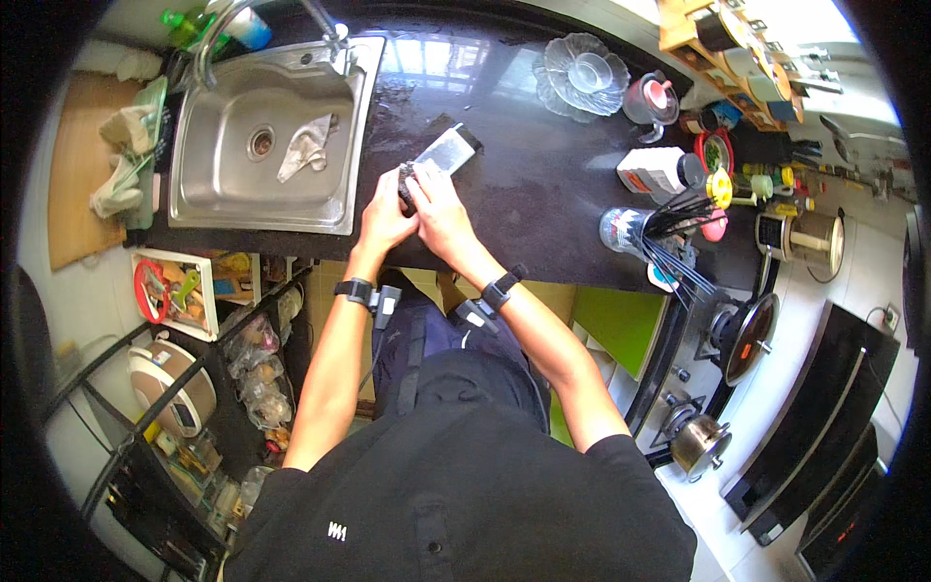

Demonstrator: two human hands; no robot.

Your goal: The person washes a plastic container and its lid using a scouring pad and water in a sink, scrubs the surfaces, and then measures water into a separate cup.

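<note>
My left hand [383, 217] and my right hand [442, 217] meet over the front of the dark counter, just right of the sink. Between their fingers is a small black object with a rough, textured surface [406, 183], gripped from both sides; the fingers cover much of it. Just beyond my right fingertips lies a flat rectangular object, pale and shiny with a dark far end [445, 151], slanting away to the right. Whether it joins the black object is hidden by my fingers.
A steel sink [218, 196] with a crumpled cloth [309, 149] lies left, under a curved faucet [331, 29]. Glass dishes [582, 76], a glass pitcher [649, 102], a white jar [651, 171] and a cup of black-and-blue sticks [625, 229] stand right. A lidded pan [753, 338] sits on the stove.
</note>
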